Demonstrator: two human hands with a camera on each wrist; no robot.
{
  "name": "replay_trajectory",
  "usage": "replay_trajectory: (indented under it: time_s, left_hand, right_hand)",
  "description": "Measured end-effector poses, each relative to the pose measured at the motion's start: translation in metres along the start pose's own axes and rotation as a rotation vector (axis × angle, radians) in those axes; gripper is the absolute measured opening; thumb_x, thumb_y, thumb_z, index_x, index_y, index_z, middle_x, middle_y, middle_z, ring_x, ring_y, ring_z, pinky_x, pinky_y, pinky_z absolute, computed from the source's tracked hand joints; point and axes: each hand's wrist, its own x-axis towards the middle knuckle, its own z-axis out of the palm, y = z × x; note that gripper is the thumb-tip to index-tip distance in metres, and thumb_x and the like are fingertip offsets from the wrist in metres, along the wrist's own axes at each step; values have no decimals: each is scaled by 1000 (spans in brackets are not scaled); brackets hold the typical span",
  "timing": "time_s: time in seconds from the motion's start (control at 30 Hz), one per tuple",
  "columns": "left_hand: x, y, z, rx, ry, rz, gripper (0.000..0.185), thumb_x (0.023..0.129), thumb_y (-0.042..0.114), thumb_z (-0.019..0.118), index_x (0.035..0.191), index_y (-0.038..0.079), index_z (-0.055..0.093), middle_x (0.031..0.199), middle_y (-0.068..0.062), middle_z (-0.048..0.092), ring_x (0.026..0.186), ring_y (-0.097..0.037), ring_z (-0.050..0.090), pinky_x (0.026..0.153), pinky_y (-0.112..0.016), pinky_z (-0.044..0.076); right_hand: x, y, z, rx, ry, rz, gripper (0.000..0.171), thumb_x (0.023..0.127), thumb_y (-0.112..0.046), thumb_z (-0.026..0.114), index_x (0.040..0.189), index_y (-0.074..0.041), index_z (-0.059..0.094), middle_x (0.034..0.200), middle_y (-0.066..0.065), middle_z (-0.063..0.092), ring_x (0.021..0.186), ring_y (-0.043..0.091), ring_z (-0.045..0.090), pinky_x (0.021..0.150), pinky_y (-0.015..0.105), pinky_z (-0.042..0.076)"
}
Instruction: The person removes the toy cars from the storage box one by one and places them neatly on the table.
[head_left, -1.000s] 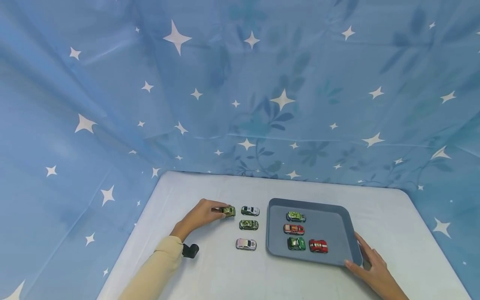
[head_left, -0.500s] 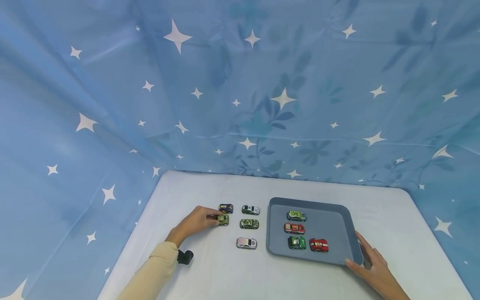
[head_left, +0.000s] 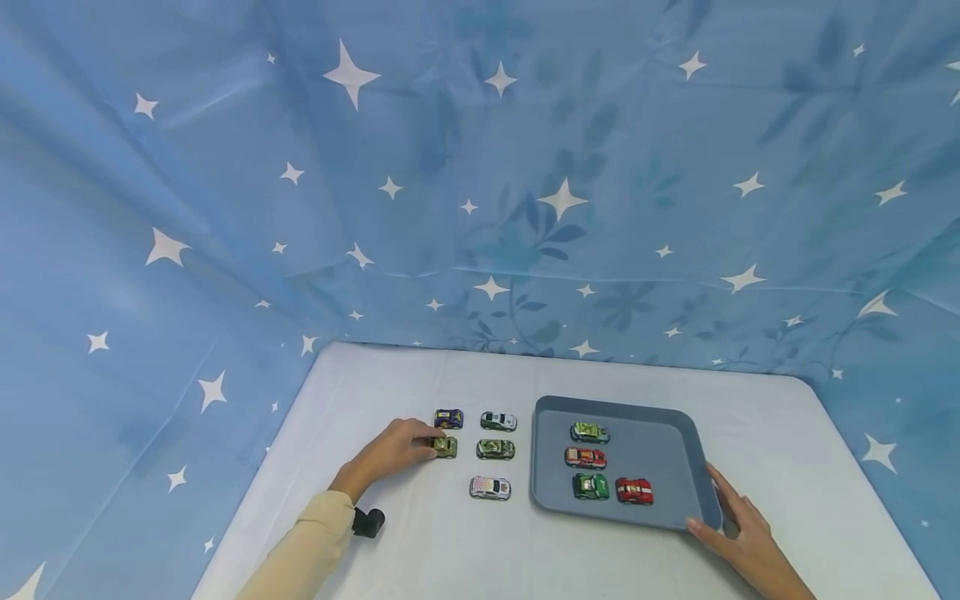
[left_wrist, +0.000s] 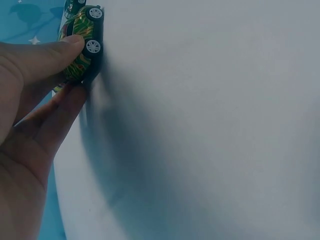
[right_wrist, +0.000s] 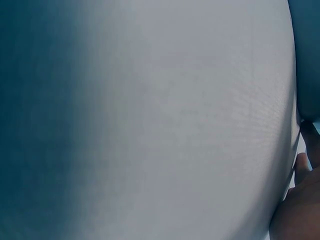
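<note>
My left hand [head_left: 420, 444] pinches a small green toy car with yellow flames [head_left: 446, 447] between thumb and fingers, low on the white table [head_left: 420, 550]. The left wrist view shows the same car [left_wrist: 85, 35] on its wheels, gripped from both sides by that hand [left_wrist: 30, 100]. A dark blue car [head_left: 448, 418] stands just behind it. To its right are a white-green car [head_left: 498, 421], a camouflage car [head_left: 496, 449] and a white-pink car [head_left: 491, 487]. My right hand [head_left: 738, 533] rests with straight fingers against the front right corner of a grey-blue tray [head_left: 671, 446].
The tray holds several cars: a yellow-green one [head_left: 589, 432], an orange-red one [head_left: 586, 457], a green one [head_left: 591, 486] and a red one [head_left: 634, 491]. Blue star-printed cloth [head_left: 480, 208] walls the table on three sides. A black wrist camera [head_left: 367, 522] sits on my left sleeve.
My left hand has drawn the green car toward me, out of the back row, uncovering the dark blue car behind it. The right hand and tray have stayed put.
</note>
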Motion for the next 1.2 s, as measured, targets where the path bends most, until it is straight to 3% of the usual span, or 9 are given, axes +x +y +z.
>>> replay_trajectory:
  time_s: [0.43, 0.6, 0.73, 0.83, 0.97, 1.07, 1.2]
  left_hand:
    - [-8, -1, 1, 33, 2, 7, 38, 100, 9, 77, 136, 1, 73, 133, -18, 72, 125, -37, 67, 105, -54, 53]
    - [-12, 0, -1, -28, 82, -52, 36, 100, 18, 78, 135, 9, 77, 132, -12, 74, 118, -28, 71, 100, -50, 57]
    - [-13, 3, -7, -56, 150, -47, 45, 102, 33, 76, 141, 12, 73, 138, -10, 71, 123, -33, 69, 102, -55, 55]
    - [-13, 4, -12, -74, 156, -19, 64, 101, 44, 76, 157, 17, 59, 155, -8, 58, 140, -37, 56, 113, -60, 45]
    - [-7, 6, -14, -92, 116, -5, 85, 99, 52, 76, 170, 32, 35, 172, 0, 33, 158, -31, 30, 124, -61, 29]
    - [0, 11, -12, -96, 90, -10, 91, 98, 54, 75, 172, 38, 25, 176, 5, 22, 162, -27, 18, 125, -64, 23]
    - [11, 23, -8, -105, 77, -5, 92, 98, 57, 74, 173, 39, 22, 177, 7, 18, 163, -24, 13, 125, -67, 21]
  right_hand:
    - [-3, -3, 1, 18, 1, 13, 106, 103, -52, 67, 173, -8, -1, 162, 46, 18, 147, 70, 14, 115, 83, 3]
    - [-6, -3, 3, 34, 29, -46, 102, 104, -47, 67, 173, -7, 2, 161, 47, 20, 145, 68, 24, 116, 82, -1]
    - [-7, -2, 3, 26, 45, -64, 102, 104, -46, 68, 173, -8, 3, 160, 47, 21, 144, 68, 27, 109, 88, 7]
    - [-6, -1, 3, 9, 54, -66, 103, 103, -46, 69, 173, -8, 4, 160, 47, 23, 143, 69, 29, 104, 89, 18]
    - [-7, 1, 4, 23, 63, -88, 102, 103, -44, 69, 173, -7, 5, 160, 48, 23, 142, 69, 30, 109, 88, 12]
    - [-7, 2, 4, 47, 56, -96, 101, 104, -43, 69, 173, -7, 4, 160, 48, 21, 143, 69, 28, 113, 85, 2]
    - [-5, 0, 2, 25, 36, -65, 102, 104, -46, 68, 173, -7, 2, 160, 47, 21, 144, 70, 24, 109, 87, 11]
